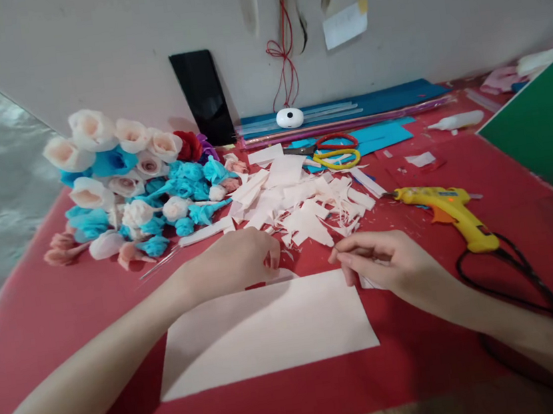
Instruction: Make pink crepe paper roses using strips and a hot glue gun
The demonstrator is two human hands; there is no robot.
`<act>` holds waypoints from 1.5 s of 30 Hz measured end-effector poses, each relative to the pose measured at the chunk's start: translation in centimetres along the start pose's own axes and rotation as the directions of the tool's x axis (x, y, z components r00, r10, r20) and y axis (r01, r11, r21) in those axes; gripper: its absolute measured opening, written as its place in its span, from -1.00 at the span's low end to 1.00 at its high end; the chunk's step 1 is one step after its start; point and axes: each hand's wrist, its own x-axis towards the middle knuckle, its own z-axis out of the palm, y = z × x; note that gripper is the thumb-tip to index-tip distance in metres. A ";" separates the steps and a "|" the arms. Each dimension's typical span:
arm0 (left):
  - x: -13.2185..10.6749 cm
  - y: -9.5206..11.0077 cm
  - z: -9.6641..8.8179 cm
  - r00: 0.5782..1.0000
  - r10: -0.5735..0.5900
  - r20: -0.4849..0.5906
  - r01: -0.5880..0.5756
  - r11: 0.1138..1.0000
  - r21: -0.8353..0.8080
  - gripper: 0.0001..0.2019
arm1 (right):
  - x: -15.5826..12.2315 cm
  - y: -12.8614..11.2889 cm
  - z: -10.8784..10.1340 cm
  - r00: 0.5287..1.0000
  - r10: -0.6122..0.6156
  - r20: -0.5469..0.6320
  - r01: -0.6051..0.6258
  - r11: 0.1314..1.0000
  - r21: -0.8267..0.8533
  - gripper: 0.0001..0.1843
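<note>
A pale sheet of paper (272, 335) lies flat on the red tabletop in front of me. My left hand (235, 260) rests at its far edge, fingers curled down and their tips mostly hidden; a small curved piece of paper (285, 274) shows beside them. At the sheet's far right corner is my right hand (381, 260), its fingers pinched together. Whether they grip the corner or something small, I cannot make out. Part of a white paper piece (369, 283) shows under that hand. Just beyond both hands spreads a heap of cut paper scraps (300, 197).
Paper flowers (127, 185) in white, blue and pink crowd the left. Scissors (334, 149) lie behind the scraps. A yellow glue gun (450, 206) with a black cord (531, 270) sits at right, near a green board (544, 134). A phone (202, 95) leans against the wall.
</note>
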 end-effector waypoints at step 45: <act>1.2 -1.0 -0.8 0.917 0.009 -0.398 0.048 0.990 0.133 -0.76 | -0.5 -0.5 -0.9 0.919 -0.099 -0.383 0.244 0.903 0.354 -0.81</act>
